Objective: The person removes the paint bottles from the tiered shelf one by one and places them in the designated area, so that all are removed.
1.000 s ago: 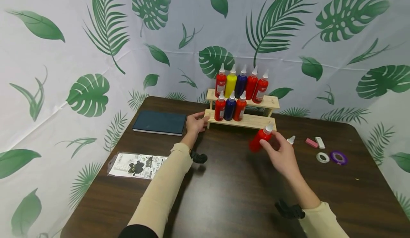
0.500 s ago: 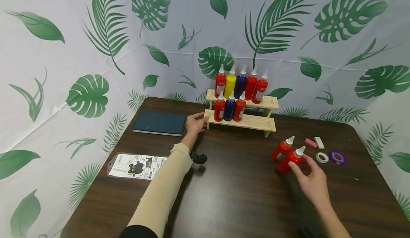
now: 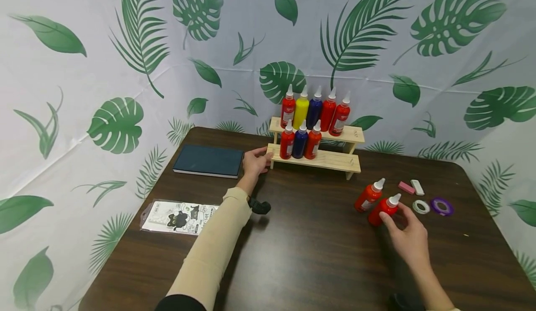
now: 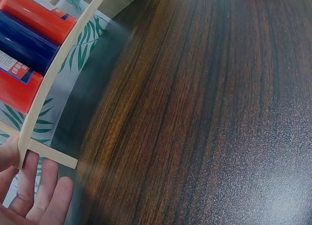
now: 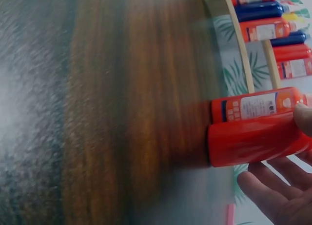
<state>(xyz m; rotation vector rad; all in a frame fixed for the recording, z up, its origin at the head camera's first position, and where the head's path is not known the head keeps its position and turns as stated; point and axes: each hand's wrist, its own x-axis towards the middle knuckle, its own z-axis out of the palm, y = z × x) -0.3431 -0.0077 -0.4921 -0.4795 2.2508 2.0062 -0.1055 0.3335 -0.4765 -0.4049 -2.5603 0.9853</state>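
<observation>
Pinched a red bottle (image 3: pixel 383 206) between thumb and fingers of the right hand (image 3: pixel 409 240), front-right of the wooden stand (image 3: pixel 335 160), probably risking toppling the second bottle (image 3: pixel 368 198), standward, with a sideways nudge. Gripped the stand's left end with the left hand (image 3: pixel 256 161), likely endangering the shelved bottles (image 3: pixel 300 143) if jerked. Could read no bottle label.

The right hand (image 3: pixel 408 236) pinches a red bottle (image 3: pixel 383 211), white-tipped and upright, just beside a second bottle (image 3: pixel 368 198), also red and upright. The left hand (image 3: pixel 254 162) grips the left end of a pale wooden rack (image 3: pixel 337 160). Three bottles (image 3: pixel 299 144), red, blue, red, stand on its lower step, five above.
</observation>
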